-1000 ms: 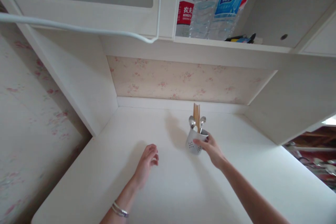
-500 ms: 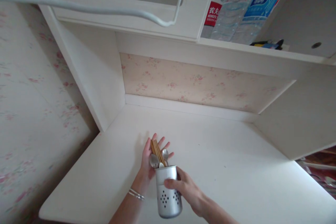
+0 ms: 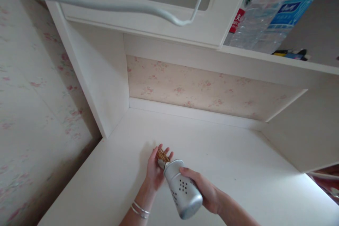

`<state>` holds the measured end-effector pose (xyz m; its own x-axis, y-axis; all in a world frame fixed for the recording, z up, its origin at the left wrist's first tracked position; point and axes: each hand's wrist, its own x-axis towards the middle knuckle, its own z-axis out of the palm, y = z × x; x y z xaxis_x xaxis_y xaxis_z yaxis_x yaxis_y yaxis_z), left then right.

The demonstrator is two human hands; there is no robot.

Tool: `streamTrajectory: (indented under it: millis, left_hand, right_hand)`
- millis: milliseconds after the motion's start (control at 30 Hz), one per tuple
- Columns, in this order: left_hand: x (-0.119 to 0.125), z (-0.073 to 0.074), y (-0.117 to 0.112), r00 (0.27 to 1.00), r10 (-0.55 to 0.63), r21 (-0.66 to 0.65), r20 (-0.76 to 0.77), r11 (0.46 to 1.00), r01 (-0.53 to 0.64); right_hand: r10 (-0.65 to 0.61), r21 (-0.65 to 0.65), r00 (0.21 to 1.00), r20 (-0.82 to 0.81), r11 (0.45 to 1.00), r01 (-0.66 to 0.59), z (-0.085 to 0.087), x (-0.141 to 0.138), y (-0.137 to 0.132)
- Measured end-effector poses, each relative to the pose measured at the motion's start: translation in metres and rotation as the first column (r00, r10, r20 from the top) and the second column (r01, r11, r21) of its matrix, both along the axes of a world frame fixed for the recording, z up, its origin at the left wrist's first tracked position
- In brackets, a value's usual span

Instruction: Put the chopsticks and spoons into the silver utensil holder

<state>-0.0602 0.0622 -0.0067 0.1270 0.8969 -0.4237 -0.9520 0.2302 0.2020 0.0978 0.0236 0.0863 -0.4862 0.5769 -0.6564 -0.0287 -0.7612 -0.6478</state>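
In my right hand (image 3: 208, 190) is a silver metal cutlery holder (image 3: 182, 194) with punched holes, gripped round its side. It is tipped, with its mouth toward my left hand and its base toward me. Wooden chopsticks (image 3: 163, 155) stick out of the mouth, and a metal spoon (image 3: 161, 163) lies beside them. My left hand (image 3: 153, 172) cups the chopsticks and spoon from the left, fingers curled round the far ends. Whatever else sits inside the holder is hidden.
A white desk (image 3: 238, 159) spreads beneath my hands, with side panels left and right. Overhead are a cabinet door (image 3: 148, 19) and a shelf of plastic bottles (image 3: 278, 21). A white cable or tube (image 3: 106, 4) crosses the upper left.
The holder has tilted further, its base swinging right and its mouth toward my left hand. My left fingers, spread before, have curled round the chopsticks. The camera view has shifted slightly.
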Motion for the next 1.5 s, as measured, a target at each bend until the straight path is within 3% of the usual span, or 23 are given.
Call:
streamTrajectory:
  millis: [300,533,733,1033,1133,1333,1433,1500]
  left_hand:
    - [-0.015,-0.007,0.004,0.986,-0.015,0.088,0.168,0.996,0.001]
    - [-0.020,-0.017,0.007,0.981,0.018,0.136,0.195,0.990,-0.046]
    - [-0.024,-0.015,0.007,0.981,-0.015,0.118,0.193,0.993,-0.008]
    - [-0.010,-0.001,-0.002,0.995,-0.078,0.158,0.063,0.985,0.067]
    - [-0.011,0.001,0.000,0.994,-0.103,0.164,-0.017,0.981,0.105]
    - [-0.032,0.013,0.025,0.914,-0.051,0.132,-0.404,0.985,0.113]
    - [-0.051,0.025,0.054,0.804,0.003,0.126,-0.594,0.988,0.089]
    - [-0.064,0.033,0.077,0.664,0.029,0.110,-0.747,0.991,0.080]
  right_hand:
    - [0.020,-0.021,1.000,-0.003,1.000,-0.020,0.003,-0.008,0.007]
    - [0.038,-0.005,0.999,0.026,0.999,-0.038,0.001,-0.010,0.009]
    - [0.063,-0.036,0.997,-0.045,0.997,-0.065,-0.004,-0.013,-0.001]
    - [-0.033,-0.010,0.989,-0.141,0.999,0.032,-0.009,-0.021,-0.004]
    - [-0.009,-0.003,0.982,-0.189,1.000,0.009,-0.018,-0.023,-0.014]
    - [0.066,0.016,0.971,-0.230,0.998,-0.064,-0.033,-0.018,-0.043]
    - [0.059,0.125,0.955,-0.291,0.992,-0.023,-0.034,-0.007,-0.054]
    - [-0.008,0.236,0.968,-0.251,0.969,0.069,-0.036,0.002,-0.059]
